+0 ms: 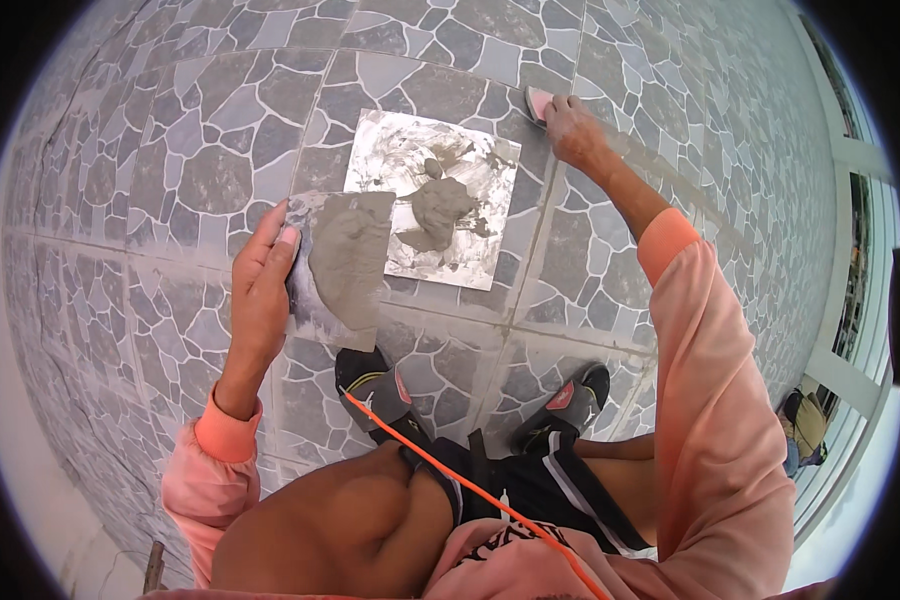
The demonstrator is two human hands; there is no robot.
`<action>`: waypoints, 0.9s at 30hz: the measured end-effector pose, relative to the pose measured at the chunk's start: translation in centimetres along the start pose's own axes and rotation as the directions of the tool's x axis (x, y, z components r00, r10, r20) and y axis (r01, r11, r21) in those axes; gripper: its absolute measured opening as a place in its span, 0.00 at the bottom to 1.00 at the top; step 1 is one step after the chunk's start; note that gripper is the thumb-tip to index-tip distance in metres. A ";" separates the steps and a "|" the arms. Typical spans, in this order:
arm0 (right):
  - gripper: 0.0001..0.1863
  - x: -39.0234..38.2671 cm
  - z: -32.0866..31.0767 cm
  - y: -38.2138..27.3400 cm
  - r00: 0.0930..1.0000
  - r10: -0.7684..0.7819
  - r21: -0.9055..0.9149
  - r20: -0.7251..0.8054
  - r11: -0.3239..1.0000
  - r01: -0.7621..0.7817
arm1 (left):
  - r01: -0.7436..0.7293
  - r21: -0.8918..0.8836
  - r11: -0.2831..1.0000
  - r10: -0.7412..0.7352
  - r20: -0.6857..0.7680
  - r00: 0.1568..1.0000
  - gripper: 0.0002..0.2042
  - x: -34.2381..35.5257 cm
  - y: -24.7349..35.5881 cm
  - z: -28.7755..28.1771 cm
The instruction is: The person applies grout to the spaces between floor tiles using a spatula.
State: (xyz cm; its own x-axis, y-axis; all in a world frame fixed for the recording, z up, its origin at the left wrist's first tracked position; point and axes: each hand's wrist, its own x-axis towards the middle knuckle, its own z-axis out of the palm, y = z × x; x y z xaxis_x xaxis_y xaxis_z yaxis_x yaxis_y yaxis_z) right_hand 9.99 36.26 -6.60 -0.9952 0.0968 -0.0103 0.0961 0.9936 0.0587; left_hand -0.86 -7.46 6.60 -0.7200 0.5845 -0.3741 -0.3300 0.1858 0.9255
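Observation:
My left hand (pixel 267 265) grips the left edge of a thin, flat metal plate, thumb on top and other fingers partly hidden behind it. A thick layer of wet grey mortar (pixel 350 255) covers much of the plate. Beside it on the floor lies a square white board (pixel 375 150), smeared grey, with a mound of mortar (pixel 440 212) in its middle. Farther out to the right, my right hand (pixel 575 130) closes on a small flat piece with a pinkish face (pixel 539 103) and pale edge, held at the floor tiles. Its exact kind does not show.
Stone-patterned tiles (pixel 215 180) with pale joints cover the floor. My shoes (pixel 375 385) stand just below the board. An orange cord (pixel 440 465) hangs across my lap. At the right are a white railing (pixel 850 345) and a bundle (pixel 805 430) beside it.

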 end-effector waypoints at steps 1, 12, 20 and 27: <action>0.07 -0.1 0.0 -0.2 0.996 -0.032 -0.065 0.080 0.997 0.037 | 0.009 -0.011 1.000 -0.009 0.010 1.000 0.23 0.4 -0.2 -0.2; 0.12 -1.0 -1.1 1.2 0.982 0.025 -0.076 0.188 0.997 -0.011 | 0.022 -0.140 0.990 -0.016 0.039 0.999 0.21 5.6 -3.4 0.1; 0.11 0.8 -0.9 -0.3 0.995 0.081 0.008 0.051 0.997 -0.081 | 0.060 -0.173 0.983 -0.059 0.015 0.998 0.21 7.1 -3.4 -0.2; 0.10 4.2 -2.2 -2.3 0.979 0.165 0.006 0.121 0.986 -0.167 | 0.130 -0.152 0.980 -0.129 0.014 0.992 0.22 7.8 -2.9 -1.3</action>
State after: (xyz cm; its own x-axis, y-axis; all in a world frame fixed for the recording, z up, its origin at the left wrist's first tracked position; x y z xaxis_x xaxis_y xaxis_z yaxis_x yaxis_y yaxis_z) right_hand 5.53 34.24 -4.58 -0.9563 0.2661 -0.1212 0.2614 0.9638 0.0532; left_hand -6.32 -4.49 0.95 -0.6630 0.5664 -0.4895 -0.5093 0.1380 0.8494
